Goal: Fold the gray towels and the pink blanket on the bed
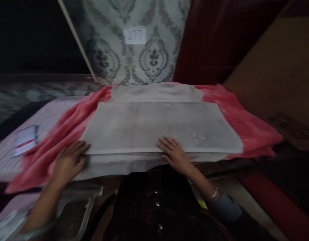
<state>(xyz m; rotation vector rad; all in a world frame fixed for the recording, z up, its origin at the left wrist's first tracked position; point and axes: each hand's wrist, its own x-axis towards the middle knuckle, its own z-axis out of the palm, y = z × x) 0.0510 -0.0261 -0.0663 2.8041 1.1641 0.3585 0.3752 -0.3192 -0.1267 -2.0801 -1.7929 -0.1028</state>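
Observation:
A light grey piece of cloth (144,124), perhaps a garment, lies spread in wide folds on a pink-red fuzzy blanket (234,113). Near its right front corner shows a small pale print. My left hand (70,160) rests at the cloth's front left corner, partly over the blanket, thumb apart from the fingers. My right hand (174,154) lies flat across the front edge, right of the middle, with its fingers stretched out on the cloth. Neither hand grips anything that I can see.
A phone (25,140) with a lit screen lies on the striped cloth (46,113) at left. Behind stands a patterned wall (154,57) with a numbered paper (134,35). A dark screen-like panel (36,36) is at upper left, a brown board (277,77) at right.

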